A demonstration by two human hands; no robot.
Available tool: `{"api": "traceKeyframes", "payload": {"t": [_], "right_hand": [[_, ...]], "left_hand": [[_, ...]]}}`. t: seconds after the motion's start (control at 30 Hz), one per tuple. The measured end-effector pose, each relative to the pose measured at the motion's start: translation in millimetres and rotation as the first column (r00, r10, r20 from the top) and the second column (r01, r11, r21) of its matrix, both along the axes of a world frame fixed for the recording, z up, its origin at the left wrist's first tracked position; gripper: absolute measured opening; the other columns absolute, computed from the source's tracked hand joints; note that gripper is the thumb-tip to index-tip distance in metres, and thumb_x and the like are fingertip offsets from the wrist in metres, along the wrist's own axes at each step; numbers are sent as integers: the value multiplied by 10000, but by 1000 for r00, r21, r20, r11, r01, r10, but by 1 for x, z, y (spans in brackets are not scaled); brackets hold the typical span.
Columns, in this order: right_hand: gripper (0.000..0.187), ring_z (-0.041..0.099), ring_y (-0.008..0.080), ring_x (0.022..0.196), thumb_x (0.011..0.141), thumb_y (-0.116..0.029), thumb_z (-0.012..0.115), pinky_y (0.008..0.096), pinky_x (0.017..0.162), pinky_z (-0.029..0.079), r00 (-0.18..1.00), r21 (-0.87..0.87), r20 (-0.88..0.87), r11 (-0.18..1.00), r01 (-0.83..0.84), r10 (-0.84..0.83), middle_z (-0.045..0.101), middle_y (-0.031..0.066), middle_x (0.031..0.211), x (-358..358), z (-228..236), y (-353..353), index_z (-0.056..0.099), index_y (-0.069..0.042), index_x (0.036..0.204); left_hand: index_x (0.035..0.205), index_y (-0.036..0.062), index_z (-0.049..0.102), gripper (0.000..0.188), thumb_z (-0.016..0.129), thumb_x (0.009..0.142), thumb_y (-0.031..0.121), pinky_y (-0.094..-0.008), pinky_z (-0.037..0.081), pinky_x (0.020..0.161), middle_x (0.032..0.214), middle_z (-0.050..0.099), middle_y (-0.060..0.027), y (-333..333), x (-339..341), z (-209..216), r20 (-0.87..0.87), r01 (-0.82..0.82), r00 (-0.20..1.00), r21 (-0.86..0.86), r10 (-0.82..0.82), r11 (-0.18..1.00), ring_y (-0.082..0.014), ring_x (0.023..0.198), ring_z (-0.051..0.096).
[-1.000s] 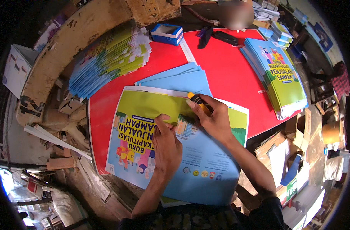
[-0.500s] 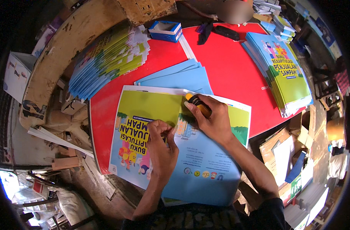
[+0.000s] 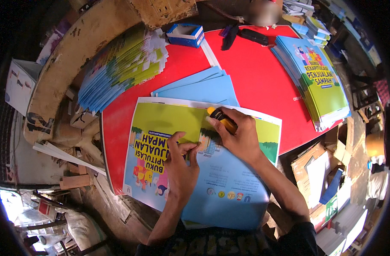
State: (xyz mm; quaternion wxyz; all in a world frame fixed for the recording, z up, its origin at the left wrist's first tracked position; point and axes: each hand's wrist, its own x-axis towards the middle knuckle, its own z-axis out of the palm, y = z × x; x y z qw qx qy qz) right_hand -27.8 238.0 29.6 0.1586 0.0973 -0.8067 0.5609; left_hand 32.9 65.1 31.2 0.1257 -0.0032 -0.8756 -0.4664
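A large printed cover sheet (image 3: 222, 170), green and blue with cartoon figures, lies spread out before me, its lettering upside down to me. My right hand (image 3: 242, 134) rests on its upper middle, fingers closed around a yellow-and-black hand tool (image 3: 226, 120) whose exact kind is hidden by the grip. Lower and to the left, my left hand (image 3: 181, 170) hovers at or touches the sheet near its middle crease. Its index finger is raised and stands apart from the thumb, and no held thing shows there. Blue sheets (image 3: 203, 87) stick out beyond the cover's far edge.
A red tabletop (image 3: 250, 64) lies under everything. Fanned covers (image 3: 118, 70) stand at the far left and a booklet stack (image 3: 314, 81) at the right. A blue-white open box (image 3: 185, 36) and a dark pouch (image 3: 252, 36) sit at the back. Cardboard (image 3: 306, 166) lies at lower right.
The fingers of my left hand have loosened from a pinch and spread, with the index finger lifting. My right hand keeps its grip on the tool at nearly the same spot.
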Motion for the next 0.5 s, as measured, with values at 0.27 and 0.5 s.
{"api": "traceKeyframes", "payload": {"t": [0.27,0.5], "right_hand": [[221,733,383,775,897,-117,768,420,692,570,1000,-2,6,1000,-27,27,716,243,890,0,0,1,694,48,1024],[231,717,409,787,910,-151,761,429,695,562,998,35,40,998,-52,50,707,246,881,1,-1,2,702,34,1036]], "left_hand": [[1135,34,422,345,625,908,-128,-406,553,781,933,634,-176,-10,-13,1,26,187,981,-385,-191,904,-375,868,706],[1000,-14,537,230,709,953,131,-369,557,768,961,632,-146,-52,-60,25,207,487,860,-53,-467,872,-258,871,705]]}}
